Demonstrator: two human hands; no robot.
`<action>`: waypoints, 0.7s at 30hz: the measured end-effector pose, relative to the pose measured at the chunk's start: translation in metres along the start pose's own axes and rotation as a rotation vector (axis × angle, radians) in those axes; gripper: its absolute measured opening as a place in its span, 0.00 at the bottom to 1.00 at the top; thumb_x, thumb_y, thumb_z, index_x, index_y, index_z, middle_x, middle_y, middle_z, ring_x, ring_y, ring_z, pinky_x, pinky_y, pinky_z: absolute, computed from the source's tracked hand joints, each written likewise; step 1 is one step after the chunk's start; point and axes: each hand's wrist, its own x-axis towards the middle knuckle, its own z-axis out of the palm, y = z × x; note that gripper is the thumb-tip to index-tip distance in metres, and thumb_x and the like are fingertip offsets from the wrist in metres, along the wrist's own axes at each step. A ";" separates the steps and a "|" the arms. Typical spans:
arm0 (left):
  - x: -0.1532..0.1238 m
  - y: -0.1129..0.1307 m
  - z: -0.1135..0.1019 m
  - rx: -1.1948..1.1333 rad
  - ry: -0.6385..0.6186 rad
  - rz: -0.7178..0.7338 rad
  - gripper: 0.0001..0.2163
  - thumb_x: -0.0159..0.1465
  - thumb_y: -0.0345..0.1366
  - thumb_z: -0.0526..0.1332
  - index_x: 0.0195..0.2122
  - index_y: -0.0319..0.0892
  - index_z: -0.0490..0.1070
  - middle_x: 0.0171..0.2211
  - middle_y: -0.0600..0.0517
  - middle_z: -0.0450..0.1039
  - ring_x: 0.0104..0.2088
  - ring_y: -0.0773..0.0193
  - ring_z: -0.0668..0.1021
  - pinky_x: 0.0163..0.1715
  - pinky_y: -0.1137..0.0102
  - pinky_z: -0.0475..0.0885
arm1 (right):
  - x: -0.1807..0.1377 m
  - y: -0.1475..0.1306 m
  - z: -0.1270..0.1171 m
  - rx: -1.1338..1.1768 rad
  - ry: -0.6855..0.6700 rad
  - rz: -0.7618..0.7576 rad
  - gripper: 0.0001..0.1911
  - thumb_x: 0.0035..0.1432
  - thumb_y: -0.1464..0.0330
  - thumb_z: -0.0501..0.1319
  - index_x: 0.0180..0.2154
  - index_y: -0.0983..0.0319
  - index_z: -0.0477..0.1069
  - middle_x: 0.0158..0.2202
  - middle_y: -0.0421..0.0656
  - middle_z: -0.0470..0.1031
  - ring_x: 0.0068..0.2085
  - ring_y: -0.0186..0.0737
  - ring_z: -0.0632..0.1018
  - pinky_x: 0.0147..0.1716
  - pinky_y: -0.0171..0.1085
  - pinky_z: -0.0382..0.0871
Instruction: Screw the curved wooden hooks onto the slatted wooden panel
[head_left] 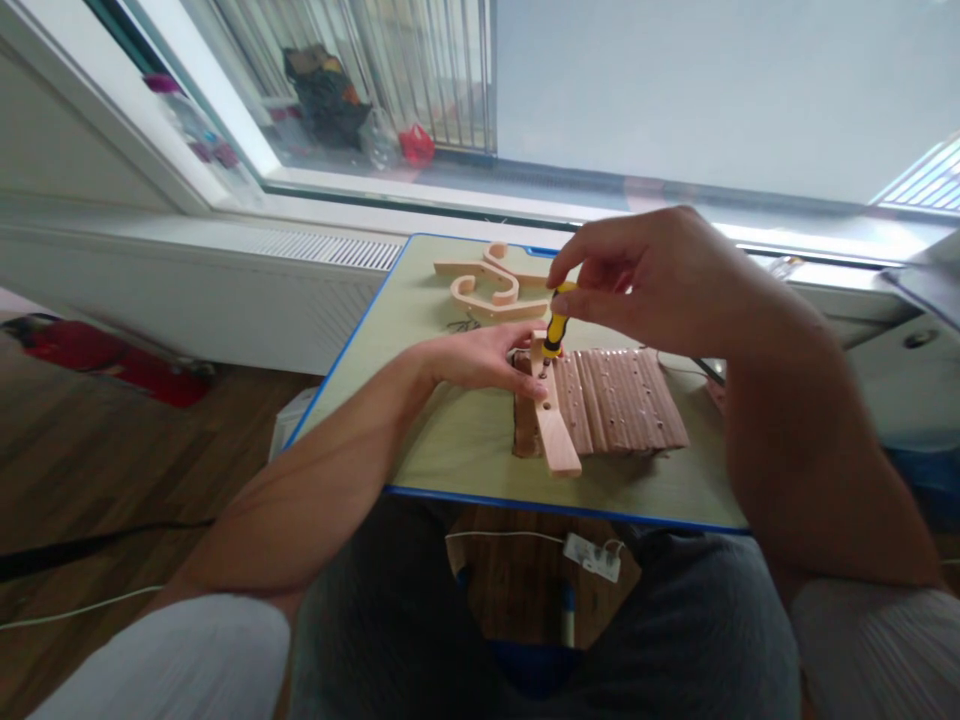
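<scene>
My right hand grips a short yellow-and-black screwdriver by the top of its handle, tip pointing down. The tip meets a small hole or screw near the upper part of a pale wooden piece; which of the two I cannot tell. A second dark hole shows lower on the wood. From the left, my left hand holds the wooden piece, thumb on its face and fingers behind its edge. Beneath the wood lies a ridged sheet of corrugated cardboard with several small punctures.
Curved wooden pieces lie at the table's far side, with a small pile of dark screws close by. The blue-edged table stands against a radiator under the window. A power strip is below the table.
</scene>
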 end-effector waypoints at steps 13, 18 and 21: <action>0.000 -0.002 -0.001 0.052 0.015 -0.002 0.33 0.60 0.53 0.80 0.62 0.43 0.77 0.58 0.42 0.81 0.65 0.41 0.79 0.71 0.50 0.71 | -0.002 0.004 -0.004 -0.086 -0.033 -0.039 0.10 0.66 0.59 0.67 0.46 0.47 0.86 0.33 0.41 0.83 0.34 0.48 0.79 0.35 0.51 0.71; 0.001 -0.002 -0.001 0.041 0.020 0.015 0.34 0.60 0.53 0.80 0.62 0.43 0.77 0.57 0.43 0.82 0.65 0.41 0.80 0.70 0.52 0.72 | -0.001 0.000 0.003 -0.064 0.011 -0.017 0.08 0.67 0.57 0.68 0.40 0.51 0.82 0.36 0.43 0.83 0.35 0.47 0.78 0.37 0.50 0.70; 0.001 -0.004 -0.002 0.061 0.017 -0.004 0.35 0.59 0.54 0.80 0.63 0.43 0.77 0.58 0.42 0.82 0.66 0.40 0.80 0.71 0.51 0.72 | 0.001 -0.005 0.007 -0.070 0.012 0.008 0.08 0.68 0.57 0.67 0.41 0.54 0.80 0.37 0.43 0.83 0.36 0.45 0.76 0.38 0.47 0.66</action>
